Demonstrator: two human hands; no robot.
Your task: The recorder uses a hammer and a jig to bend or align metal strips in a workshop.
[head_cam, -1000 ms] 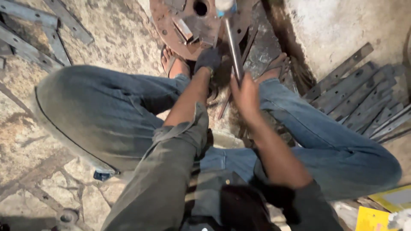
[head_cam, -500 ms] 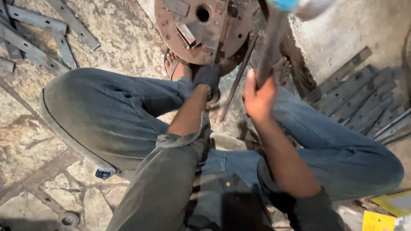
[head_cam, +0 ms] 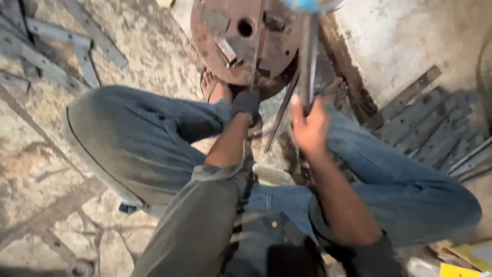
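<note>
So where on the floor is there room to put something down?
Bare stone floor lies between the metal strips at the left and the rusty disc. It is crowded around the disc, both hands, and the strips by the wall.

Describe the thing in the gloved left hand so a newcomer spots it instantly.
Find the round rusty steel disc at top centre. The dark-gloved left hand below it holds a thin upright metal rod against it, slimmer than the blurred hammer handle in the bare right hand.

Rust-brown round metal plate (head_cam: 241, 38); grey hammer handle (head_cam: 309, 56) topped in blue. Faded blue jeans (head_cam: 138, 133) and a dark glove (head_cam: 246, 102) are worn. Grey metal strips (head_cam: 435, 123) are noted on mottled beige stone floor (head_cam: 41, 169).
</note>
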